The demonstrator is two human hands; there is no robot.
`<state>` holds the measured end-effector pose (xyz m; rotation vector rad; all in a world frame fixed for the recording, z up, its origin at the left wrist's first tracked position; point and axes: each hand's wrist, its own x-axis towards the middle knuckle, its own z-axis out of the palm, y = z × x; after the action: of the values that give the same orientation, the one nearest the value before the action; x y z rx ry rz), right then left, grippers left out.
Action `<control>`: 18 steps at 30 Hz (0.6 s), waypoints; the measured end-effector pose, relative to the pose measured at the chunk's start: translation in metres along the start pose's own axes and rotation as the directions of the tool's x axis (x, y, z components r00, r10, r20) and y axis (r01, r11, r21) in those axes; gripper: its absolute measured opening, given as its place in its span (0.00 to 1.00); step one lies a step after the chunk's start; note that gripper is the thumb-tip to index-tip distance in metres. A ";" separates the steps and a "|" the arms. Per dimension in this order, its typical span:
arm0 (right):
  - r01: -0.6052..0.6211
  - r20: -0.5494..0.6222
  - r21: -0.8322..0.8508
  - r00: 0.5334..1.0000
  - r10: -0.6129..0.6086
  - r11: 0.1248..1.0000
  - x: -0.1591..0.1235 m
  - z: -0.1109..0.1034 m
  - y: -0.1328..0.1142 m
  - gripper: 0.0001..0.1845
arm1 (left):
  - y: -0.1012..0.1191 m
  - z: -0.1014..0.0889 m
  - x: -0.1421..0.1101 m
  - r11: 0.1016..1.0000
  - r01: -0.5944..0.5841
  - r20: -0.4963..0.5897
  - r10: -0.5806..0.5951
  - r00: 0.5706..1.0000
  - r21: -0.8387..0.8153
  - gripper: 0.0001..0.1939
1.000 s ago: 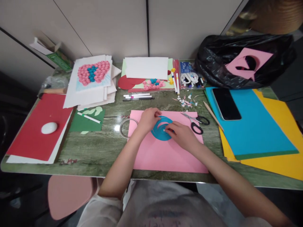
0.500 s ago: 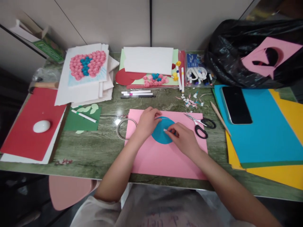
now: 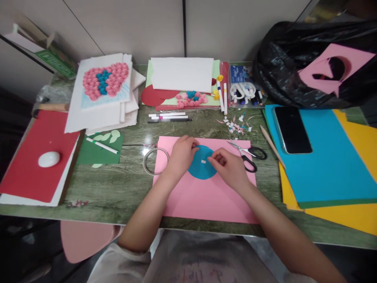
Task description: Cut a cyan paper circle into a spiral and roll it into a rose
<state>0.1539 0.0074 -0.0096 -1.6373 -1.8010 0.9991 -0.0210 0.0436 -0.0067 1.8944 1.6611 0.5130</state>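
A blue paper circle (image 3: 199,172) lies on a pink sheet of paper (image 3: 206,202) before me, with a small white piece (image 3: 203,161), perhaps tape, near its middle. My left hand (image 3: 183,156) has its thumb and fingers closed at the circle's upper left edge. Over the right side of the circle, my right hand (image 3: 231,168) is pinched, its fingertips just right of the white piece; anything between them is too small to make out. Black-handled scissors (image 3: 249,156) lie open to the right. A roll of tape (image 3: 144,162) overlaps the pink sheet's left edge.
Paper scraps (image 3: 235,126) and pens (image 3: 169,116) lie beyond the sheet. At right, a phone (image 3: 293,130) and a pencil (image 3: 272,145) rest on coloured paper. Left are a white egg-shaped object (image 3: 49,159) and green paper (image 3: 98,155). A black bag (image 3: 277,67) stands at back right.
My right fingertips have drawn slightly right, off the white piece, which now lies uncovered on the blue circle. The left hand has stayed at the circle's edge.
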 end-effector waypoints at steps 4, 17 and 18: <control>0.009 0.007 -0.005 1.000 -0.009 1.000 0.000 0.001 0.000 0.07 | 0.001 0.000 0.001 1.000 -0.010 0.004 0.010 1.000 0.018 0.05; 0.066 0.033 -0.030 0.997 -0.065 0.997 -0.002 -0.001 -0.002 0.06 | 0.002 0.000 -0.002 0.998 -0.051 0.005 0.051 0.999 0.037 0.05; 0.067 0.040 -0.028 0.997 -0.066 0.997 -0.002 0.000 -0.002 0.06 | 0.003 -0.001 -0.003 0.998 -0.051 0.009 0.051 0.999 0.033 0.05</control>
<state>0.1532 0.0050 -0.0074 -1.5740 -1.8914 0.9863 -0.0199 0.0409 -0.0043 1.9646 1.6293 0.5002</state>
